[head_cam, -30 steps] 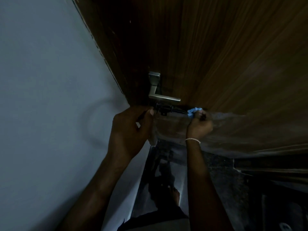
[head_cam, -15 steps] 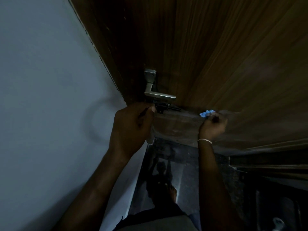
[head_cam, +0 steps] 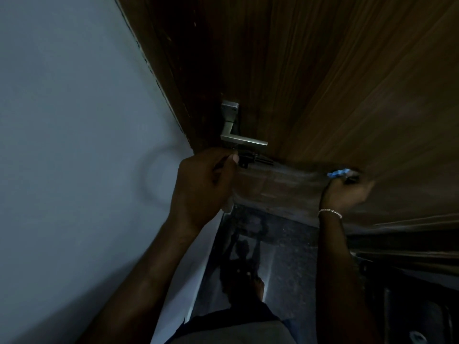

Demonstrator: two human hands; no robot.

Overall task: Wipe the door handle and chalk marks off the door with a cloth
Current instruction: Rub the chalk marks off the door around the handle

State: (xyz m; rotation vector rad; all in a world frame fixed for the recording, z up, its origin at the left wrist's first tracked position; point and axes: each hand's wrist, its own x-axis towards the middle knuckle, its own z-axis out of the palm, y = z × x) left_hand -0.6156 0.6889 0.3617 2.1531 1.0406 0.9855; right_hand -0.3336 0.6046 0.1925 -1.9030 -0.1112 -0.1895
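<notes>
Your support surface: wooden door (head_cam: 323, 83), vertical grain, beside a pale wall (head_cam: 74, 145). Mounted on it: metal lever handle (head_cam: 238, 139), with a dark latch (head_cam: 250, 160) just beneath. Below you: dark glossy floor (head_cam: 285, 256).

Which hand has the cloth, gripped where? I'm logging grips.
The right hand pinches the bunched blue cloth at its fingertips against the door.

door (head_cam: 323, 83): brown wood grain | handle (head_cam: 242, 140): silver | cloth (head_cam: 337, 173): blue | wall (head_cam: 74, 120): pale grey-blue
</notes>
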